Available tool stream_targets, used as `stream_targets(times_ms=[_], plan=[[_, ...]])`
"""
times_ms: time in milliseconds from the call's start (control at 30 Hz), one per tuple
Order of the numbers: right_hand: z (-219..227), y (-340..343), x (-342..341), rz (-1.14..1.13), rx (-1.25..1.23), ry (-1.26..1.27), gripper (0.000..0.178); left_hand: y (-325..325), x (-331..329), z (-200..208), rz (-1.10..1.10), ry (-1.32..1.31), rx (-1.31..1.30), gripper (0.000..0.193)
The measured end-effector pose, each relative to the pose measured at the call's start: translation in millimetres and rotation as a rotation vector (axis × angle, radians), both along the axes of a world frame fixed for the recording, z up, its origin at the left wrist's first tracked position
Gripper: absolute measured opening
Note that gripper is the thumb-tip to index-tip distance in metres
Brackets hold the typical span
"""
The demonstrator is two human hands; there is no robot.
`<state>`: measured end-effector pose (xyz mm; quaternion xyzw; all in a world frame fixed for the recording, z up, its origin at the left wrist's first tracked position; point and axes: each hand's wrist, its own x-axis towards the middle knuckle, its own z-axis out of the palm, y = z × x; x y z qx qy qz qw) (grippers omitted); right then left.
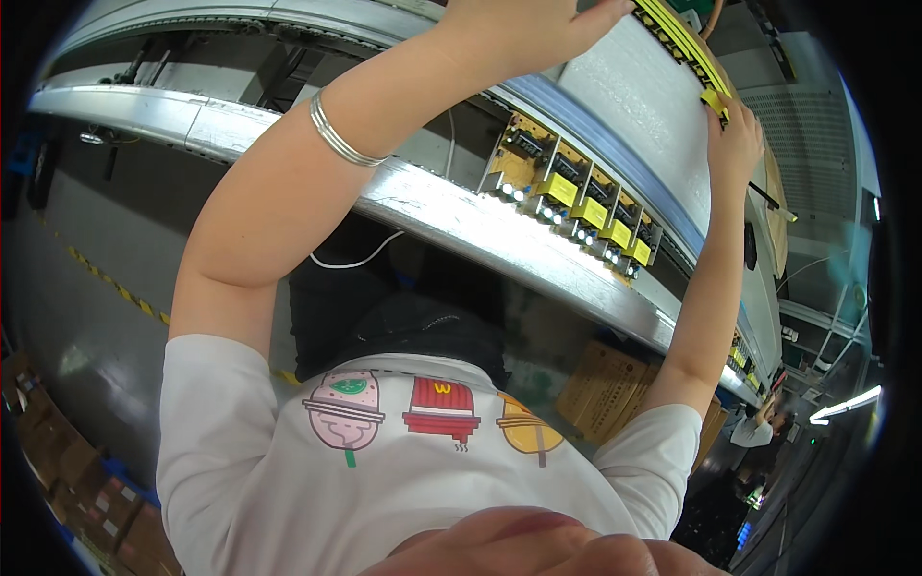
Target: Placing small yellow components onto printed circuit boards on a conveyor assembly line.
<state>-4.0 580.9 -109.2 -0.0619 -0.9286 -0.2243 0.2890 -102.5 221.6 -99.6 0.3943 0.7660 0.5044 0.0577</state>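
Observation:
A long yellow-and-black strip (684, 43) runs along the top right, over a whitish translucent sheet (639, 120). My right hand (738, 144) closes on its nearer yellow end, fingers bent around it. Reaching up to the top edge, my left hand (523, 34) has its thumb against the strip's other end; its remaining fingers are cut off by the picture's edge. Below the sheet, several circuit boards (520, 163) with yellow blocks and dark parts stand side by side on the line, between my forearms. Neither hand touches them.
A shiny metal rail (461, 211) crosses in front of my body. A white cable (360, 263) loops under it. Cardboard boxes (600, 389) stand below at right, more boxes (77, 470) at lower left. Another person (759, 427) is farther down the line at right.

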Motion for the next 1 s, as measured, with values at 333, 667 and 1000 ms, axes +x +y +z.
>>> stream_targets(times_ms=[333,667,1000], plan=[[22,-176,58,0.339,-0.857,-0.149,0.029,60,-57,-68,0.07,0.423,0.129,0.018],[8,-232,80,0.423,-0.876,-0.498,0.02,29,-15,-19,0.073,0.334,0.234,0.019],[12,-235,81,0.372,-0.863,-0.599,0.019,33,-22,-29,0.066,0.547,0.306,0.019]])
